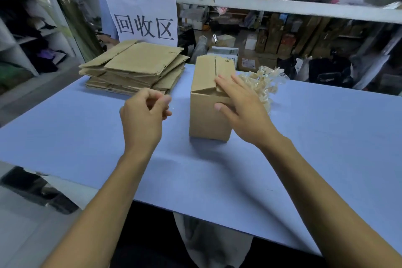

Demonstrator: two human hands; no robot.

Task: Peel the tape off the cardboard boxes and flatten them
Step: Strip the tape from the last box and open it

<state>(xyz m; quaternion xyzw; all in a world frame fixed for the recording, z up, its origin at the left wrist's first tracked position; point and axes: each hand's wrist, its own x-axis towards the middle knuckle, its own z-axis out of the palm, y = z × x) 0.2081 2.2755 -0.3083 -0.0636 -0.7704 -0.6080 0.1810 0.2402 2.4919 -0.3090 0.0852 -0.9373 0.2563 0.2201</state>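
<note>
A small brown cardboard box (206,113) stands upright in the middle of the blue table (87,137), its top flaps closed with a slit between them. My right hand (241,106) rests on the box's top right edge with fingers straight and the thumb against the front face. My left hand (143,115) hovers just left of the box with loosely curled fingers, thumb near the fingertips; whether it pinches a bit of tape I cannot tell. A crumpled wad of peeled clear tape (264,85) lies right behind the box.
A stack of flattened cardboard boxes (137,65) lies at the table's far left, under a white paper sign (143,19) with black characters. Metal shelving (239,4) packed with goods runs behind the table. The table's near edge is by my body.
</note>
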